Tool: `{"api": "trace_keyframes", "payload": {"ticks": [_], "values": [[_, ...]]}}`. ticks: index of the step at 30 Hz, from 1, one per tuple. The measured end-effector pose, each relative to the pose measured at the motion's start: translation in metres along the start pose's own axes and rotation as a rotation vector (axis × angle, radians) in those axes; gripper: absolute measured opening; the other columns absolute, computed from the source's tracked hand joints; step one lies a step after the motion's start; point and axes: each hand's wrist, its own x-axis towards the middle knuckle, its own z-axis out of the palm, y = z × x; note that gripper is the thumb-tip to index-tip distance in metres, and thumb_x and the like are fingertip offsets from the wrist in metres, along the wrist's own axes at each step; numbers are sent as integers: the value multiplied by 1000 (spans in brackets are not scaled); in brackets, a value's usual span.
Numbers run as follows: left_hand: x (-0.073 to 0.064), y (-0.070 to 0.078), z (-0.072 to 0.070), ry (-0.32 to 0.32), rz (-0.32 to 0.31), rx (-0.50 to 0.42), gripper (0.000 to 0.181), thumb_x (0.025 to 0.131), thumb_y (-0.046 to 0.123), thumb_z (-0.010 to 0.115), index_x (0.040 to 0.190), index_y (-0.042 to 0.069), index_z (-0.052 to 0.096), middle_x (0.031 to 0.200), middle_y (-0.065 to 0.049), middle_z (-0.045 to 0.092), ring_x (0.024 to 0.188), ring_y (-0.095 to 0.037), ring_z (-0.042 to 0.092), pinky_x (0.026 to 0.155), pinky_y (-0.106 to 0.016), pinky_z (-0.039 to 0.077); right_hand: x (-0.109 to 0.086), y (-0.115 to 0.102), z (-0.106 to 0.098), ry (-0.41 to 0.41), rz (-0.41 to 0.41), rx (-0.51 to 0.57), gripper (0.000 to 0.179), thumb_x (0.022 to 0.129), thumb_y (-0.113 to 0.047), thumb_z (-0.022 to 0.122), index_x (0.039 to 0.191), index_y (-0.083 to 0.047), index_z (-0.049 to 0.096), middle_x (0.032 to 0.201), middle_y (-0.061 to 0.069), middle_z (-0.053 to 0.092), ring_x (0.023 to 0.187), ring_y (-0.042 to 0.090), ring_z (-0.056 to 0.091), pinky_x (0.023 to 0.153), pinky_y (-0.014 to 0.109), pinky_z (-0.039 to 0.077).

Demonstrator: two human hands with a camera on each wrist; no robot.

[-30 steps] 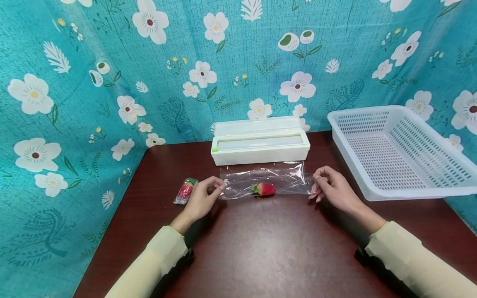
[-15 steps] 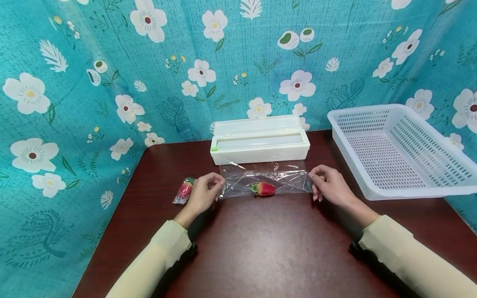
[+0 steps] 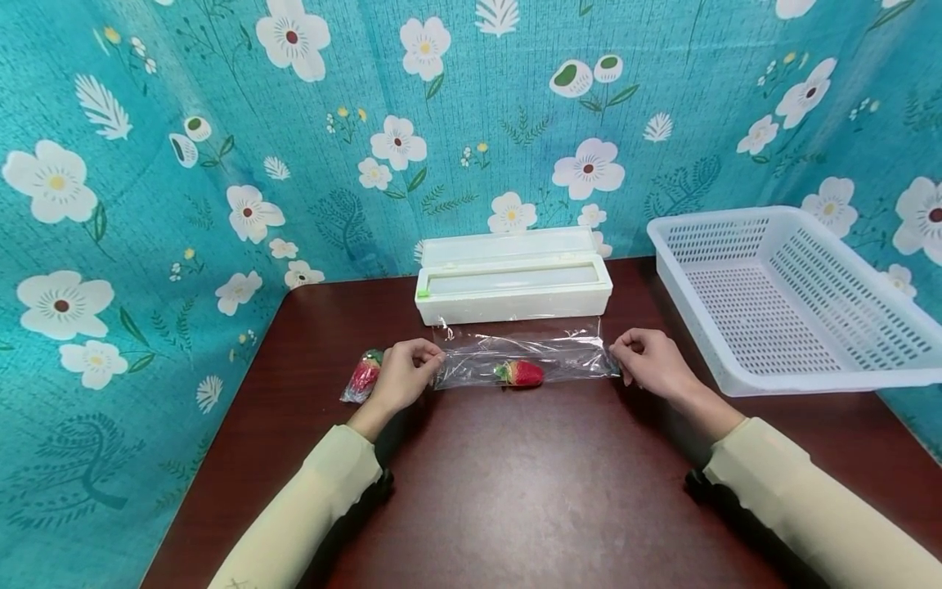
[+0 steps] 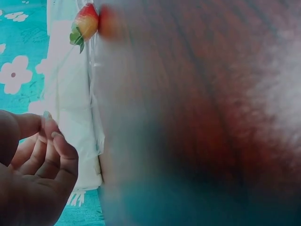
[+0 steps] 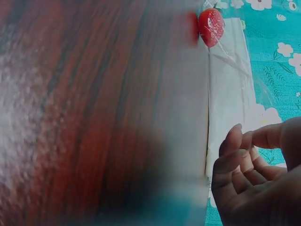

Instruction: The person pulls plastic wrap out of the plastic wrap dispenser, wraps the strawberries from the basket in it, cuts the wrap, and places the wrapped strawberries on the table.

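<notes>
Your left hand (image 3: 403,376) and right hand (image 3: 651,364) pinch opposite ends of the clear film (image 3: 576,360) | strawberry (image 3: 522,374) lies with the film, your side of the white box (image 3: 513,307) | step looks like wrapping it | next move probably calls for both ends level and taut while folding

Place: curtained nook, room type unclear — | floral teal curtain (image 3: 459,98) close behind | dark wood-grain table (image 3: 530,499)

Dk brn tbl (image 3: 530,491) w/ wht box (image 3: 515,307), bskt (image 3: 839,381), film (image 3: 570,362), wrapped strawberry (image 3: 362,377).
</notes>
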Motion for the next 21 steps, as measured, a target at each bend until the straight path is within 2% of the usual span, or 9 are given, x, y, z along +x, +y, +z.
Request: {"api": "trace_keyframes", "payload": {"ticks": [3, 8, 11, 14, 17, 21], "values": [[1, 0, -1, -15, -35, -23, 5, 95, 9, 72, 93, 6, 75, 76, -4, 72, 64, -14, 62, 59, -25, 49, 0, 1, -2, -29, 28, 30, 19, 101, -14, 58, 101, 4, 65, 65, 13, 63, 51, 21, 57, 48, 34, 50], [-1, -1, 0, -51, -100, -162, 9, 98, 6, 68, 99, 0, 73, 83, -16, 73, 63, -19, 68, 59, -33, 58, -1, 4, -3, -75, 84, 184, 24, 102, -13, 57, 107, 8, 64, 79, 11, 69, 60, 19, 61, 50, 32, 50], [-2, -1, 1, -50, -102, -234, 10, 99, 6, 66, 102, -3, 71, 86, -20, 71, 61, -19, 69, 59, -35, 59, -1, 5, -4, -106, 126, 331, 28, 105, -16, 56, 112, 10, 59, 88, 7, 73, 62, 15, 60, 51, 29, 47], [-1, -1, 2, -29, -90, -252, 10, 99, 7, 67, 102, -2, 70, 84, -17, 70, 58, -16, 65, 54, -30, 55, -2, 6, -4, -127, 147, 422, 31, 107, -20, 54, 116, 10, 53, 88, 4, 74, 61, 11, 58, 50, 27, 45], [-1, -2, 4, -18, -81, -253, 9, 99, 8, 68, 101, -1, 71, 81, -14, 69, 53, -14, 60, 49, -26, 50, -3, 6, -3, -121, 150, 442, 29, 107, -19, 54, 115, 9, 52, 79, 1, 70, 59, 10, 57, 49, 26, 44], [1, -5, 4, -25, -63, -216, 8, 98, 8, 68, 97, 1, 72, 79, -14, 69, 46, -14, 56, 45, -26, 46, -2, 7, -2, -110, 135, 387, 27, 106, -15, 54, 112, 12, 55, 73, 2, 65, 56, 10, 56, 47, 25, 43]]}}
